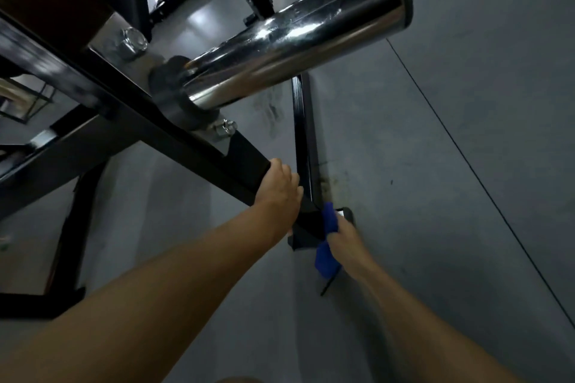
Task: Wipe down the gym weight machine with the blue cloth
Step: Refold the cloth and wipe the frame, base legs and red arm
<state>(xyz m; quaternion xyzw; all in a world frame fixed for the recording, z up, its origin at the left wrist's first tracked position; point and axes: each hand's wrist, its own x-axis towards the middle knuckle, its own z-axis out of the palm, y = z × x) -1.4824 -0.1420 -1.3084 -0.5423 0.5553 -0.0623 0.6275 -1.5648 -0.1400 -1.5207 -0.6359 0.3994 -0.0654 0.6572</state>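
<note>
Left hand (280, 185) grips black square steel beam (174, 134) | right hand (343, 235) holds blue cloth (326, 239) against the frame's low end near grey floor (435, 165) | round chrome sleeve (295, 37), shiny

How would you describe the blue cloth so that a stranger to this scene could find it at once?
Start at the big chrome tube and follow the black frame beam down to its floor end. There the right hand grips the blue cloth, the only bright blue thing among black and grey.
</note>
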